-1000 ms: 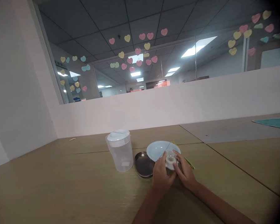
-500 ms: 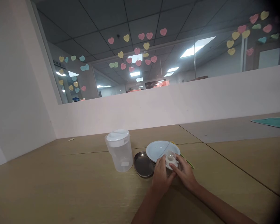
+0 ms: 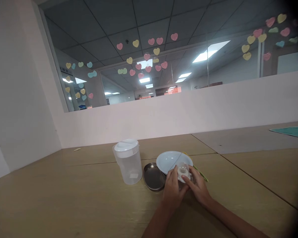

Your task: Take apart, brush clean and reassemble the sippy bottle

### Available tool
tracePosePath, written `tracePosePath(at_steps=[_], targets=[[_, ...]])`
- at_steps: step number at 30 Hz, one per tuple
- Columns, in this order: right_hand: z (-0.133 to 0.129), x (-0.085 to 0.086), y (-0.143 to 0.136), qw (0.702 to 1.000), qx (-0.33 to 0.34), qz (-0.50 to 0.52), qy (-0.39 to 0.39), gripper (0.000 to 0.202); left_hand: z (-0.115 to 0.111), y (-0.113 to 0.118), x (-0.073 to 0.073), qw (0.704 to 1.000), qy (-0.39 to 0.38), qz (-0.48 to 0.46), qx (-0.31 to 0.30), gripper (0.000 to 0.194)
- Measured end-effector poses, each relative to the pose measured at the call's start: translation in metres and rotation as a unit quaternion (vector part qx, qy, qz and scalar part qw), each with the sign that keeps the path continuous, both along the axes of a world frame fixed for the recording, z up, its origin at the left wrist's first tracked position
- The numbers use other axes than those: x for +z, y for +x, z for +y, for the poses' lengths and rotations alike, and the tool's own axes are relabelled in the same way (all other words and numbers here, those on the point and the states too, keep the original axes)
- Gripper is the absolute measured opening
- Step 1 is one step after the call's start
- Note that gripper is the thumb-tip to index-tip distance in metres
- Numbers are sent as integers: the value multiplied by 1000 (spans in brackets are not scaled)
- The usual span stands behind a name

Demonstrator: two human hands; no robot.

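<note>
Between my two hands is a small white piece with a clear domed top [image 3: 183, 170], possibly a bottle top; its lower part is hidden by my fingers. My left hand [image 3: 172, 190] is closed on its left side. On the right, my right hand [image 3: 198, 186] grips it too, thumb pressed on the white front edge. A pale blue-white plate [image 3: 167, 159] lies just behind, partly covered by the held piece. Left of my hands rests an oval metal tray [image 3: 154, 178].
A clear plastic pitcher [image 3: 131, 168] with a white lid stands left of the tray. Yellow-green thin sticks [image 3: 203, 176] stick out right of the plate. A teal cloth [image 3: 294, 131] lies far right. A wall [image 3: 151, 120] with a window borders the table [image 3: 89, 198] at the back.
The view has shifted slightly, so everything sits a little lower and further right. Both hands keep their hold on the white domed piece, which looks tilted a little differently.
</note>
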State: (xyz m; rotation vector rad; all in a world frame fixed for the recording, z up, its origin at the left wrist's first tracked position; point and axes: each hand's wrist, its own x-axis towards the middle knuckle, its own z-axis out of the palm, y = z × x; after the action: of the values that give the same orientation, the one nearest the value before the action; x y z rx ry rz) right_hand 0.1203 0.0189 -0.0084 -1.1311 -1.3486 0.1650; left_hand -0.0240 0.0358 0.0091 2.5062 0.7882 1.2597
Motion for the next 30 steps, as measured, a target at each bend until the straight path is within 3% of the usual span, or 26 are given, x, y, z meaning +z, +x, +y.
tracePosePath(at_steps=[15,24,30], targets=[[0,0,-1,1000,11,17,8,39,-5,1,4,1000,29,1,-2,68],[-4,3,-1,991,-90,-88,43,41,-2,-1,2,1000,19,-4,-18,66],[-5,3,-1,987,-102,-115,51,39,-4,-2,5,1000,12,6,-23,66]])
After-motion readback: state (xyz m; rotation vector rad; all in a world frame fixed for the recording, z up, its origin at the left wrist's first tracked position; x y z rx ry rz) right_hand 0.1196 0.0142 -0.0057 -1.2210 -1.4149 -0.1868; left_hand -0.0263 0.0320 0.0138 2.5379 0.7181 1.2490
